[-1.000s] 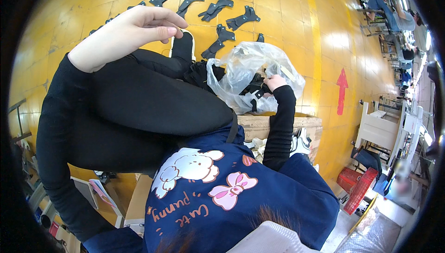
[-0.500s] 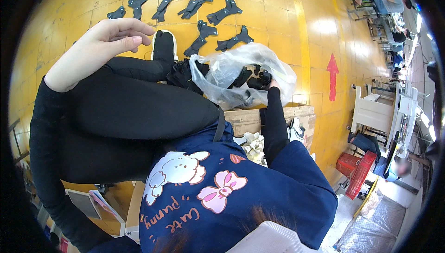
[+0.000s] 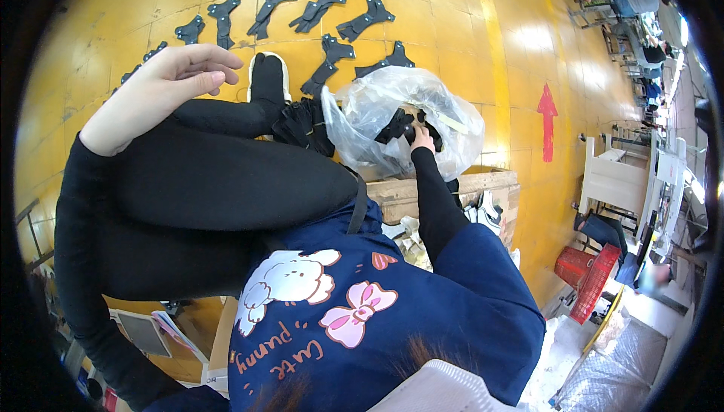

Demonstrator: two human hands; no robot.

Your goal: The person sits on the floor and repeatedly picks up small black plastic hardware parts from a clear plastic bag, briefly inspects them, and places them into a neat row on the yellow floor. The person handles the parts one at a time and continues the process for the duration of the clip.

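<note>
My left hand point(image 3: 177, 80) hovers above my bent leg, empty, its fingers stretched out and loosely curved. My right hand point(image 3: 424, 139) reaches into the mouth of a clear plastic bag point(image 3: 347, 129). There it touches black strap-like pieces point(image 3: 395, 127); its fingertips are hidden among them, so its grip cannot be made out. Beside the bag, near my shoe point(image 3: 267, 84), lies a bundle of black strips point(image 3: 302, 125). On the floor beyond, several flat black Y-shaped pieces with small metal studs point(image 3: 323, 7) are laid out in spaced rows.
An open cardboard box point(image 3: 400, 197) with pale pieces point(image 3: 411, 242) stands under my right arm. A red arrow point(image 3: 547, 121) and a yellow line point(image 3: 490, 42) mark the tiled floor. At the right are a white bench point(image 3: 611, 178), red crates point(image 3: 592, 284) and people seated.
My right hand has moved left, from the bag's right side toward its middle. The bag's film has bunched up around the opening. My left hand is nearly where it was.
</note>
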